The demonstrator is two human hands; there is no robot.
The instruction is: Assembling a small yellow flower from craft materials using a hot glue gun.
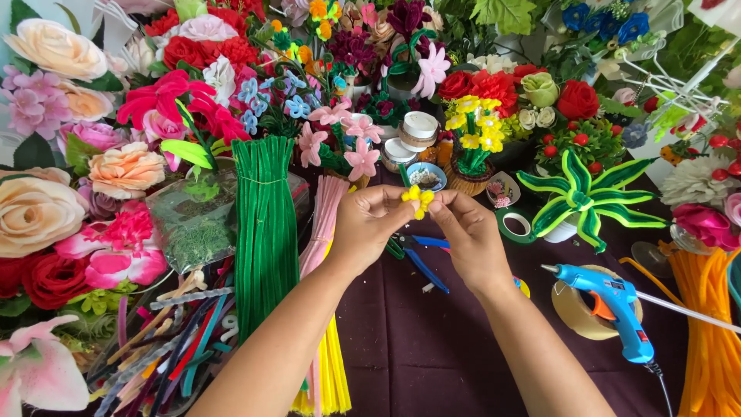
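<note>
Head view: a small yellow pipe-cleaner flower (417, 200) is held above the dark tabletop (432, 347), pinched between the left hand (369, 224) and right hand (467, 232). It looks light, soft and easily bent, best gripped at its base. Both hands' fingers are closed on its petals.

Head camera looks down, close over the table (432, 340).
</note>
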